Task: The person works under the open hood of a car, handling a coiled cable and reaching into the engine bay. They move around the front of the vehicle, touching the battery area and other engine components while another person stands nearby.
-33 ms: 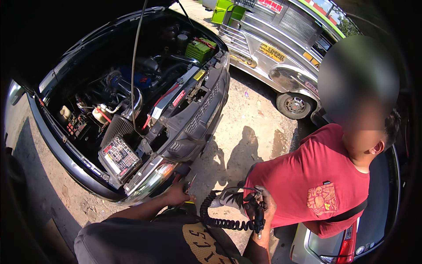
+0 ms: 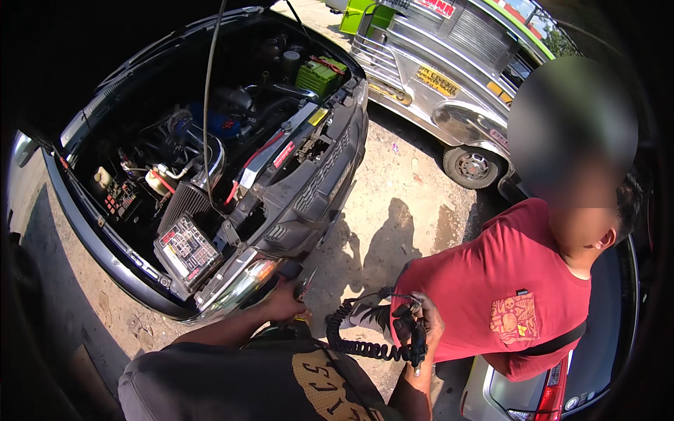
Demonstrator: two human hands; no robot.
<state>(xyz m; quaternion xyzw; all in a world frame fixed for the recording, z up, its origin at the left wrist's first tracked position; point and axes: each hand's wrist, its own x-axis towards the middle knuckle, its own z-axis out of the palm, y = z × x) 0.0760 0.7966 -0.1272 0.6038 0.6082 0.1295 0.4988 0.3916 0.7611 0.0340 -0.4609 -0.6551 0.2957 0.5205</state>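
Observation:
In front of the car's headlight (image 2: 242, 281), my left hand (image 2: 282, 303) is closed round a dark tool (image 2: 303, 286) with a red part and a thin pointed metal end; my fingers hide most of it. My right hand (image 2: 433, 324) grips a black coiled cord (image 2: 368, 349) and a black cylindrical plug (image 2: 418, 351) with a metal tip pointing down. The cord loops leftward from that hand in front of my dark shirt (image 2: 232, 382). Both hands are apart from the open engine bay.
A dark car with its hood propped by a rod (image 2: 209, 105) stands left, showing a green battery (image 2: 319, 76) and a loose fuse box cover (image 2: 187, 249). A person in a red shirt (image 2: 484, 281) stands close on the right, before a silver car (image 2: 491, 393). A metal-bodied jeepney (image 2: 421, 77) is behind.
The view has shifted very slightly. My left hand and its tool have moved a little up and right; the coiled cord has swung slightly right with my right hand.

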